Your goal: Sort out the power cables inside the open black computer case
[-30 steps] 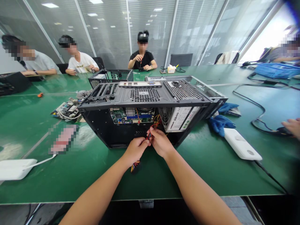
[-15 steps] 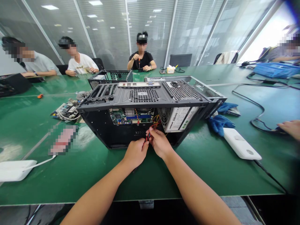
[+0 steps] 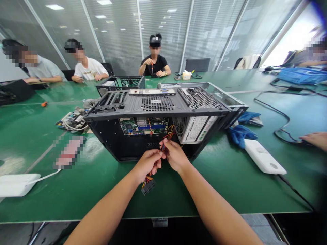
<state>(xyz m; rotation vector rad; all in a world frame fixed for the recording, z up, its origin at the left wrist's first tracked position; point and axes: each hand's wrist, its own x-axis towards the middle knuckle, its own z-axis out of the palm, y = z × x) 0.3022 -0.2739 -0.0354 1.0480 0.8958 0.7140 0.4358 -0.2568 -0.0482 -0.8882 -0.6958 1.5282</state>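
Cable bundle: multi-coloured wires, long axis running from the open mouth of the computer case toward the person. Its black connector hangs at the near end, pointing down at the worktop.
Left hand: fingers closed around the bundle just above the connector.
Right hand: pinching the wires at the case opening, touching the left hand.
Computer case: lies on its side, open face toward the person; holds motherboard at left, power supply at right.
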